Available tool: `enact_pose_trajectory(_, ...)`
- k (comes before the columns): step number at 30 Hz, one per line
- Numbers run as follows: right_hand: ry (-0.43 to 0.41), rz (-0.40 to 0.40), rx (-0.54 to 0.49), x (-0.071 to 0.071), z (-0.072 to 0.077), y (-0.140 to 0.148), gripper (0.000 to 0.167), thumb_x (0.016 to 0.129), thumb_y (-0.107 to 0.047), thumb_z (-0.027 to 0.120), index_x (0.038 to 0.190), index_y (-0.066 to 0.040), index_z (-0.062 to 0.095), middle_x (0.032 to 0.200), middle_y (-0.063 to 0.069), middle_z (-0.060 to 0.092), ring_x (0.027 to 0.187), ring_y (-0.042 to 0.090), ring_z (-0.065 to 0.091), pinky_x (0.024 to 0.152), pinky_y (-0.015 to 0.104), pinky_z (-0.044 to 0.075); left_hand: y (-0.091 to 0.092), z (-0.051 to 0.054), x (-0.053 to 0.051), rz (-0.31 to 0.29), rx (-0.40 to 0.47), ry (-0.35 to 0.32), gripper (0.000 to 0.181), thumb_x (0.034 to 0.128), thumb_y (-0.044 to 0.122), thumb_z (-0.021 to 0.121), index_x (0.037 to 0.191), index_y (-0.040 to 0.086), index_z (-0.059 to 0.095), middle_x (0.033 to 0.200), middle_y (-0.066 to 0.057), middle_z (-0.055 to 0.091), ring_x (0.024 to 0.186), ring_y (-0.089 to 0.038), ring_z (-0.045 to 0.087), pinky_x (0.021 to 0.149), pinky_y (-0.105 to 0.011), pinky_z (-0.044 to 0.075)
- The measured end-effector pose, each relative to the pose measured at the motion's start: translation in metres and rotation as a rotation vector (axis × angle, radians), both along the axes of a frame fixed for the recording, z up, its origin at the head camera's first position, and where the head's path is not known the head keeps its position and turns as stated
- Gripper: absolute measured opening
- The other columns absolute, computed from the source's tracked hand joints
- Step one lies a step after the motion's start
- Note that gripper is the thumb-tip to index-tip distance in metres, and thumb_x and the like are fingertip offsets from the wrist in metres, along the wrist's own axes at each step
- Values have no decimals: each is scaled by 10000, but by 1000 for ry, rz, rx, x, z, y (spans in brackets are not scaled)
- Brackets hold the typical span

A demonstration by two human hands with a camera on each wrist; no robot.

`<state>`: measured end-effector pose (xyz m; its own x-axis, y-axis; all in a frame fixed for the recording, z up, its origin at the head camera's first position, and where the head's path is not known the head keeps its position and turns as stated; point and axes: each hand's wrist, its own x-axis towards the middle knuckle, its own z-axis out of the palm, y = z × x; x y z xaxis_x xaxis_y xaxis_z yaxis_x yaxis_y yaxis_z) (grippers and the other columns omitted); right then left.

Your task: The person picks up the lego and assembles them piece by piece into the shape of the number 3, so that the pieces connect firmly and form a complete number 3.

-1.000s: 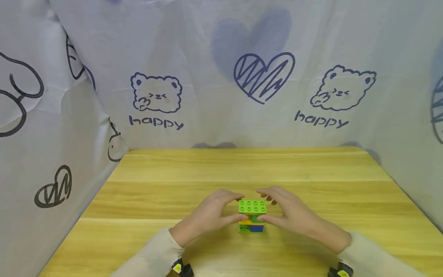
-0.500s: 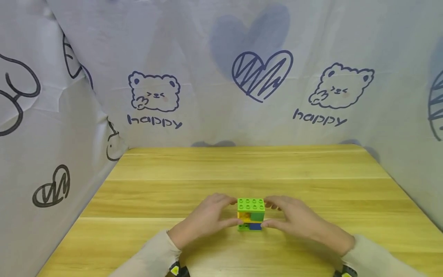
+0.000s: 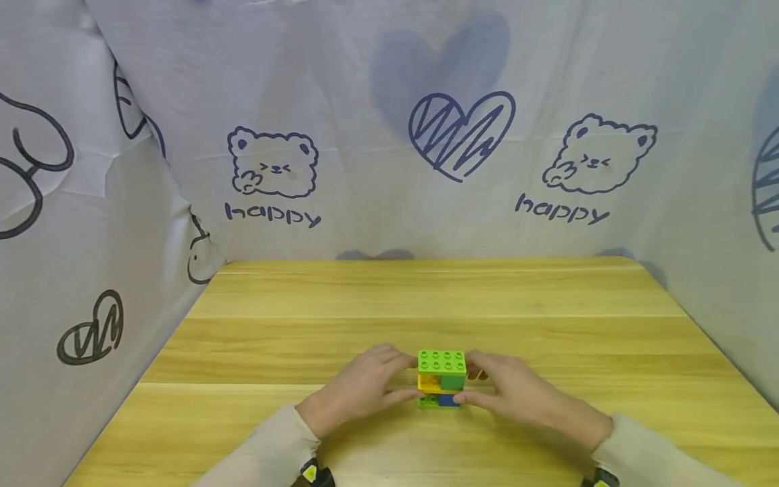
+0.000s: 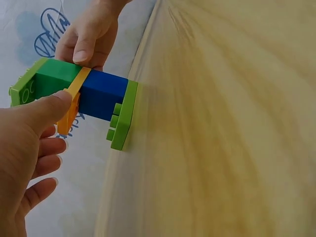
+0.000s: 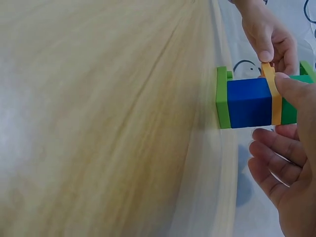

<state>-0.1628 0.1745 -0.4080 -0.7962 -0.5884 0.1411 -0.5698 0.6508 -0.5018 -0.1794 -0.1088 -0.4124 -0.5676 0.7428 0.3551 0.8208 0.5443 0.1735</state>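
A stack of toy building bricks stands upright in front of the person, between both hands. From the bottom it has a light green plate, a blue brick, an orange plate, a darker green brick and a light green studded plate on top. Both bricks sit on the right half, leaving gaps at left. The left hand pinches the stack's left side, thumb on the orange plate. On the right side, the right hand grips with its thumb in front near the orange plate; its index fingertip is hidden behind.
The stack rests on a wooden table. A pale cloth with bear and heart drawings hangs behind the table and along its sides. Dark straps with yellow marks show at both wrists.
Both hands have lowered slightly from the top plate's level to the stack's sides. The right hand's fingers moved from above the back corner down beside it. The stack has hardly shifted.
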Motion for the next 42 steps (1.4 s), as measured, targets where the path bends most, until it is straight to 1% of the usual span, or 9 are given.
enact_pose_trajectory(3, 5, 17, -18, 0, -1, -1, 461, 897, -581, 591, 1189, -225, 579, 1030, -157, 644, 908, 32, 606, 772, 275, 535, -1, -2, -2, -25, 19, 30, 471, 890, 445, 689, 1204, 95, 650, 1138, -8, 681, 1049, -130, 610, 942, -284, 480)
enact_pose_trajectory(9, 23, 31, -42, -1, -2, -1, 403, 919, -542, 593, 1161, -220, 575, 1022, -139, 662, 898, 39, 616, 761, 270, 540, -1, -6, -6, -77, 49, 117, 447, 873, 428, 715, 1153, 82, 674, 1084, -14, 699, 999, -131, 629, 910, -260, 493)
enact_pose_trajectory(13, 16, 39, -61, -1, -3, -1, 385, 925, -525, 596, 1148, -213, 573, 1007, -137, 661, 887, 40, 617, 756, 262, 540, -1, -8, -6, -113, 79, 140, 413, 873, 391, 728, 1135, 76, 680, 1060, -16, 701, 965, -125, 641, 883, -231, 501)
enact_pose_trajectory(18, 7, 42, -78, -1, -4, -1, 373, 928, -507, 605, 1142, -204, 572, 988, -137, 660, 881, 41, 618, 762, 259, 540, -1, -11, -6, -135, 105, 131, 387, 874, 349, 737, 1137, 71, 677, 1054, -16, 699, 953, -119, 646, 870, -210, 501)
enact_pose_trajectory(25, -4, 26, -108, 0, -7, -2, 417, 921, -530, 597, 1178, -203, 567, 1058, -118, 667, 943, 97, 642, 810, 317, 545, 0, -11, -6, -127, 123, 92, 367, 870, 323, 748, 1130, 74, 677, 1060, -19, 702, 955, -116, 648, 868, -209, 502)
enact_pose_trajectory(30, 5, 32, -155, -1, -10, -2, 475, 911, -497, 630, 1237, -165, 538, 1100, -100, 661, 943, 64, 639, 826, 317, 544, 0, -11, -5, -119, 123, 88, 361, 866, 321, 754, 1117, 73, 679, 1050, -19, 705, 947, -116, 648, 861, -213, 506)
enact_pose_trajectory(36, 30, 43, -183, 0, -11, -3, 452, 903, -460, 661, 1231, -177, 533, 1094, -116, 652, 933, 51, 632, 817, 315, 546, 0, -12, -5, -116, 122, 87, 350, 866, 324, 756, 1102, 76, 681, 1034, -11, 703, 933, -106, 643, 846, -203, 507)
enact_pose_trajectory(39, 20, 42, -192, 0, -11, -3, 452, 905, -464, 654, 1238, -183, 532, 1099, -124, 649, 941, 52, 631, 823, 314, 544, 1, -12, -5, -114, 126, 82, 340, 870, 329, 751, 1090, 80, 684, 1025, -7, 704, 923, -100, 640, 836, -196, 508)
enact_pose_trajectory(42, -10, 35, -214, 0, -10, -3, 470, 911, -463, 646, 1262, -173, 532, 1095, -132, 644, 949, 55, 630, 827, 315, 544, 1, -11, -5, -112, 141, 66, 326, 877, 330, 743, 1079, 80, 690, 1023, -5, 704, 917, -97, 641, 828, -189, 508)
